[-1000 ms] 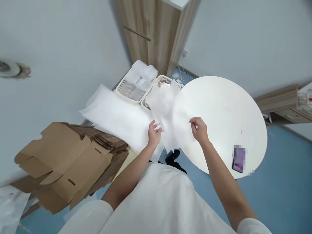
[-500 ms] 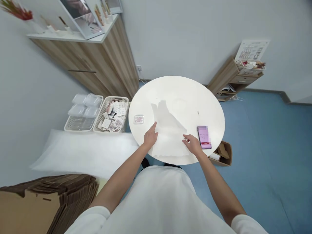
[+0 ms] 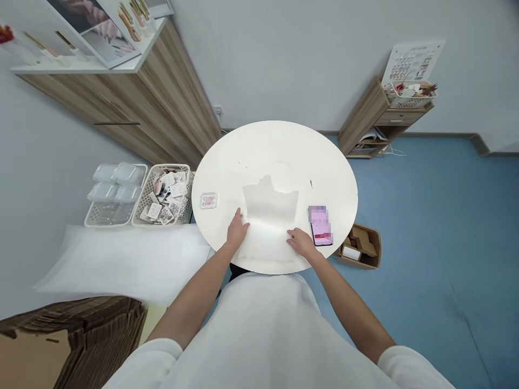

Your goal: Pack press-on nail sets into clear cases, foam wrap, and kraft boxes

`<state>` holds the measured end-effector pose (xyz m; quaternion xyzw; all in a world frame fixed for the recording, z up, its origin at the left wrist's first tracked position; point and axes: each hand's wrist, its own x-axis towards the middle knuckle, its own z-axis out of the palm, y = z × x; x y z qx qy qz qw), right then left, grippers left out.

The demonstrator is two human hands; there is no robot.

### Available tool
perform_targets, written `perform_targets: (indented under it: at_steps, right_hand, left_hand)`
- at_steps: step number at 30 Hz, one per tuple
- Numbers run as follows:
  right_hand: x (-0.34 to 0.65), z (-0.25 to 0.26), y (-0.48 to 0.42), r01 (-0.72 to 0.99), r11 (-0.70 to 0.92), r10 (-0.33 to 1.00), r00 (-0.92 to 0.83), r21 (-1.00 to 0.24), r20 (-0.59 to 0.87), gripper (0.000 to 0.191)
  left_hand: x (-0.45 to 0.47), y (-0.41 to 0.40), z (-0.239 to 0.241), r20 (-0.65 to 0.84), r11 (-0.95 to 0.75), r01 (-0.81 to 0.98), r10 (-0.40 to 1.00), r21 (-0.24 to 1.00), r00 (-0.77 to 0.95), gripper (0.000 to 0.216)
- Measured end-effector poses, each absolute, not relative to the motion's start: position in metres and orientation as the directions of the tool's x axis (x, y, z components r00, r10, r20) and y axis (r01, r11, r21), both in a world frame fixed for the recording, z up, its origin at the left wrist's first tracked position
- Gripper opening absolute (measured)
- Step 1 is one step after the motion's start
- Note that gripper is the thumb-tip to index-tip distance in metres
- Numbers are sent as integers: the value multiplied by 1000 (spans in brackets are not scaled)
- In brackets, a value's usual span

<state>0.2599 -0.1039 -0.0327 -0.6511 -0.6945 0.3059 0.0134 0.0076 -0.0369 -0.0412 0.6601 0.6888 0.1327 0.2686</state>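
A thin white translucent sheet [image 3: 271, 208] with a ragged far edge lies on the round white table [image 3: 227, 156], in front of me. At the sheet's left side rests my left hand [image 3: 237, 230], open, its forefinger stretched forward and its thumb apart. My right hand [image 3: 301, 242] is at the sheet's right edge with fingers pointing left, apart from one another; whether they press on the sheet is hard to see. A small clear case [image 3: 208, 201] with pinkish pieces lies left of my left hand. Right of my right hand is a phone [image 3: 320, 226] with a lit screen.
Left of the table stand a basket of cards [image 3: 162, 197] and a basket of clear plastic boxes [image 3: 115, 192]. White wrapping material [image 3: 125, 262] and stacked cardboard [image 3: 77, 340] lie nearer. An open carton [image 3: 360, 247] sits on the floor at right.
The sheet's far part has spread out flatter and wider, its right corner no longer slanting down. My hands have come slightly closer together. The view has shifted right.
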Motion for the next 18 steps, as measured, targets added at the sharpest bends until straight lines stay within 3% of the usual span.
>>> perform_targets:
  at_steps: [3,6,8,11,14,18]
  right_hand:
    - [258,-32,-107,926,-20,908,-141,-377,-395,36]
    - [261,-27,-112,959,-55,939,-45,-277,-342,52]
    - [263,-24,-114,967,-44,966,-23,-253,-258,57]
    - [264,-26,-113,959,85,979,-131,-271,-156,55]
    - [258,-36,-112,940,184,956,-239,-287,-171,54]
    - [247,-49,-112,935,180,943,-253,-305,-217,50]
  left_hand:
    - [2,-47,-36,-103,56,889,995,454,-10,60]
    - [3,-66,-30,-38,-98,936,992,338,118,56]
    - [8,-80,-29,-66,-221,929,966,297,251,55]
    - [19,-97,-35,-156,-319,916,919,243,361,60]
    - [24,-104,-43,-232,-306,936,911,172,340,64]
    - [21,-102,-48,-273,-314,940,901,129,338,65]
